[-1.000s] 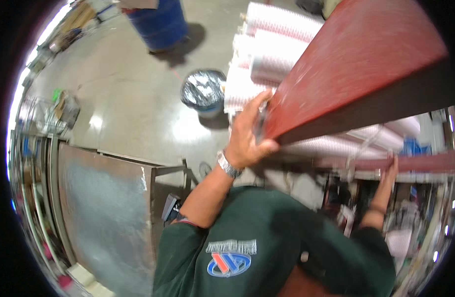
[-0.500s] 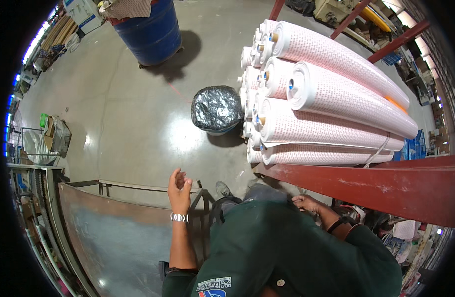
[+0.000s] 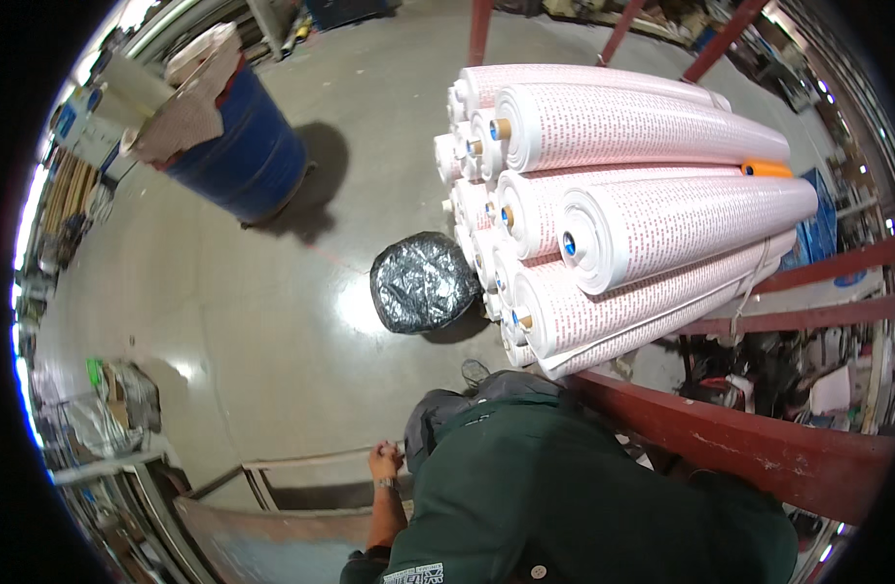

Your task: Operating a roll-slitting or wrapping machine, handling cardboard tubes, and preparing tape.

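My left hand (image 3: 385, 459) hangs low beside my left thigh, its fingers loosely bent and nothing seen in them. A metal band circles that wrist. The rim of a metal-framed table (image 3: 311, 465) lies close beside this hand. My right hand is hidden behind my body and the red beam. Ahead and to the right lies a stack of long white rolls (image 3: 681, 219) with red print, their cores showing at the left ends. A round bundle in black plastic (image 3: 424, 282) stands on the floor against those ends.
A red steel beam (image 3: 739, 438) runs along my right side. A blue drum (image 3: 243, 146) with brown sheet material on top stands at the far left. Bags and a box (image 3: 126, 399) sit at the left. An orange roll (image 3: 767, 168) lies among the white ones.
The view has swung, and the table now sits lower in it. My left hand has dropped from a raised, spread pose to beside my thigh. My right hand has gone out of sight.
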`<state>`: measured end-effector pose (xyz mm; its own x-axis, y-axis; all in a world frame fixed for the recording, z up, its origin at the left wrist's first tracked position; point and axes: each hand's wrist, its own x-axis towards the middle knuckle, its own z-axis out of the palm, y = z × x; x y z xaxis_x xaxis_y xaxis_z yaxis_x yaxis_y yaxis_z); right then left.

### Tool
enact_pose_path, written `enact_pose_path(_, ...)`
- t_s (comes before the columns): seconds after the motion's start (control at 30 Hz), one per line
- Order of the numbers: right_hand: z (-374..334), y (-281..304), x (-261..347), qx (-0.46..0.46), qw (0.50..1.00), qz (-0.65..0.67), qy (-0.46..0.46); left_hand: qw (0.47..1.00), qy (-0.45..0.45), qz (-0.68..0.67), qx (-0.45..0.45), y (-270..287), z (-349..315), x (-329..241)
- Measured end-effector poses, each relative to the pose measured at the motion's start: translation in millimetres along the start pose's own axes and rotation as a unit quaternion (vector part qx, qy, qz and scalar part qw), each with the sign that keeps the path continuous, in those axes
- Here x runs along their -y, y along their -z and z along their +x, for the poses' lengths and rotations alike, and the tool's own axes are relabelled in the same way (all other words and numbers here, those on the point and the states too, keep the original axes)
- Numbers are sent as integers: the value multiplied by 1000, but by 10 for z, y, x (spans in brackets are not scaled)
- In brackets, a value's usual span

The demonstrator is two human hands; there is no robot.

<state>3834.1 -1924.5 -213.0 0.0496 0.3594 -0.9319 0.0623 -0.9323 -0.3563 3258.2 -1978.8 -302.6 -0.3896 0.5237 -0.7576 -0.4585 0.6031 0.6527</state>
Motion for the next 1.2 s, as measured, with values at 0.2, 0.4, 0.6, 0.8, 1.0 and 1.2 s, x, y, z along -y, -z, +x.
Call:
enact_pose_path(0.2, -89, -734, -170, -98, 983, 138, -74, 952, -3, 302, -39, 154, 209, -940)
enact_pose_path(0.4, 339, -2341, 797, -36, 992, -118, 29, 991, -18, 115, 65, 316, 1826, -2208)
enact_pose_path(0.6, 772, -3696, 2230, 5, 938, -262, 226, 989, -76, 51, 117, 702, 3020, -4043)
enact_pose_path(0.8, 641, -4355, 3262, 53, 928, -303, 210, 989, -144, 32, 24, 582, 3534, -5175)
enact_pose_path(1.0, 1127, -4621, 3303, -82, 924, -314, 203, 977, -50, 89, 187, -368, 4066, -5524)
enact_pose_path(1.2, 1803, -4908, 4293, -5, 904, -384, 188, 959, -47, 211, 183, -747, 4449, -6111)
